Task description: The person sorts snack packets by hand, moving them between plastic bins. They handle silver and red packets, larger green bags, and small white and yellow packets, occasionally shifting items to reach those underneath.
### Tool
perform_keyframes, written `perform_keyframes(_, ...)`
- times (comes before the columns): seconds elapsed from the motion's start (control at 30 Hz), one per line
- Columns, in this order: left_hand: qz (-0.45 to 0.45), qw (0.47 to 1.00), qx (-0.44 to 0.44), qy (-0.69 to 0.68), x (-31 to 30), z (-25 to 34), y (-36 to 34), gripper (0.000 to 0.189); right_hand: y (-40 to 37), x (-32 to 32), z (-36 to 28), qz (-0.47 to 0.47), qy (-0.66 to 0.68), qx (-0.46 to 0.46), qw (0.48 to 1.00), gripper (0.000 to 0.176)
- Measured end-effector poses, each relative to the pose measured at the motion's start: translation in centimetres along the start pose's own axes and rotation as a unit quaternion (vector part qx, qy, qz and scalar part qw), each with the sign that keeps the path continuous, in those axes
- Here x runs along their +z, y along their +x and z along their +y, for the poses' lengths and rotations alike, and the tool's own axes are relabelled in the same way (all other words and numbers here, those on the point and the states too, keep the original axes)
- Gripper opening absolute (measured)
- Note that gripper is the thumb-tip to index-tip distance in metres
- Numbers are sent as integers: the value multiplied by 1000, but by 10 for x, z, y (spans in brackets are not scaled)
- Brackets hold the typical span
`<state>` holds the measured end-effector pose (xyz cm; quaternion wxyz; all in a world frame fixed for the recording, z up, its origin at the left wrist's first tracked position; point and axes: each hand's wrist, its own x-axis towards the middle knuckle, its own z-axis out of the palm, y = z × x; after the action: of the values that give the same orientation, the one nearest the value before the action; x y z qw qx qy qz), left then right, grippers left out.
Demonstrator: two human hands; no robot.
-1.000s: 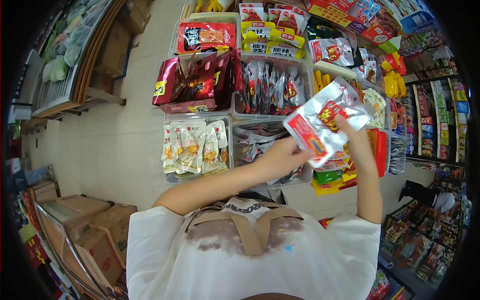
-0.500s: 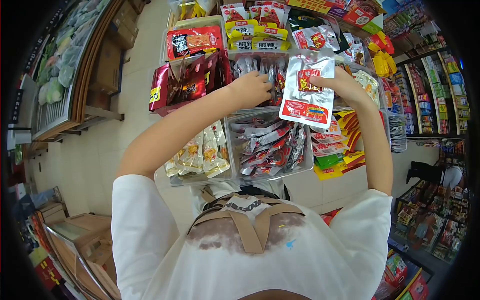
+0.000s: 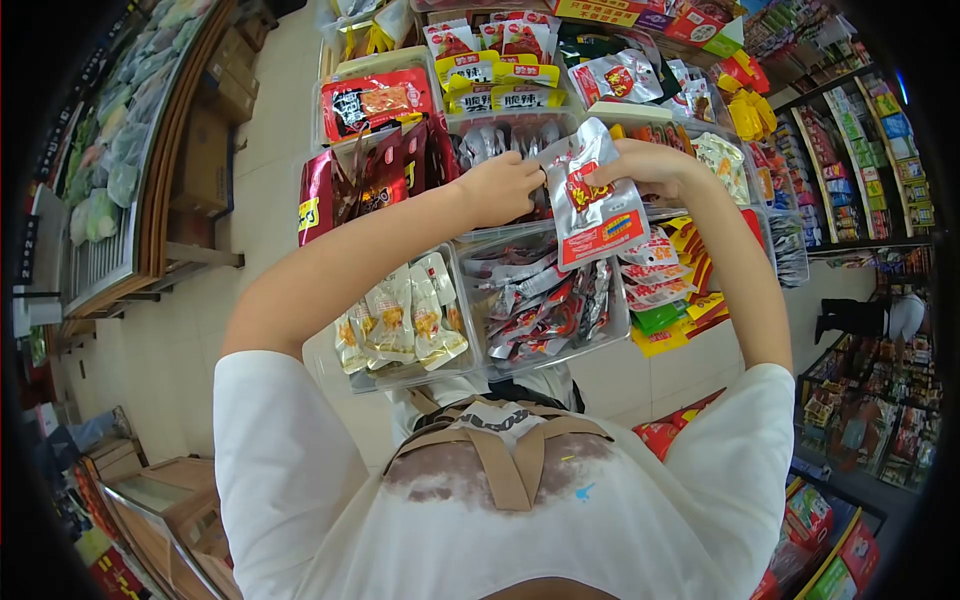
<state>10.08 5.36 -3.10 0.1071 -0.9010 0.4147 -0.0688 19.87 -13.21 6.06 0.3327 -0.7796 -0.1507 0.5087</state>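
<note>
1. Right hand (image 3: 650, 165) closed on the upper right edge of a silver packet (image 3: 598, 205); left hand (image 3: 500, 188) pinched shut on its upper left corner.
2. Silver packet held in the air between both hands, hanging tilted with the red label outward, above the front bin (image 3: 560, 362) and in front of the rear bin (image 3: 500, 118). No contact with either bin, as far as visible.
3. Risk, as judged: held only along the top edge of smooth foil. A slip from either pinch could drop it among the look-alike stock below, or past the rim to the floor.
4. Risk, as judged: both forearms stretched over loosely heaped goods. A low sweep of a wrist or elbow could knock packets out.
5. Front bin, clear plastic: silver-and-red packets (image 3: 540, 300), heaped loosely, some leaning on the wall.
6. Left bin (image 3: 330, 365), clear plastic: pale packets (image 3: 400, 315) with orange print, standing in a rough row.
7. Rear bin: silver packets standing upright, largely hidden behind the hands.
8. Further left: dark red bags (image 3: 345, 185). Behind the rear bin: yellow packets (image 3: 495, 72). Shelf goods at far right too crowded to tell apart.
</note>
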Motion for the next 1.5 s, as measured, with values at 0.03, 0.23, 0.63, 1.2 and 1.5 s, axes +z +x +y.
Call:
perform_keyframes(0.03,26,999,-21,0,2,2,-3,9,1,-1,-2,4,-19,21,1000,33)
perform_keyframes(0.23,49,995,-67,-59,-1,0,-9,17,6,-13,-1,11,-43,73,996,26)
perform_keyframes(0.63,-114,972,-174,-112,-6,-27,-33,34,-4,-11,-4,17,-3,7,1000,42)
perform_keyframes(1.2,-99,983,-128,-91,-5,-33,-48,35,69,27,-56,-96,-58,130,985,11)
perform_keyframes(1.5,-113,977,-142,-108,-11,-30,-46,26,77,48,-75,-137,-103,217,961,15)
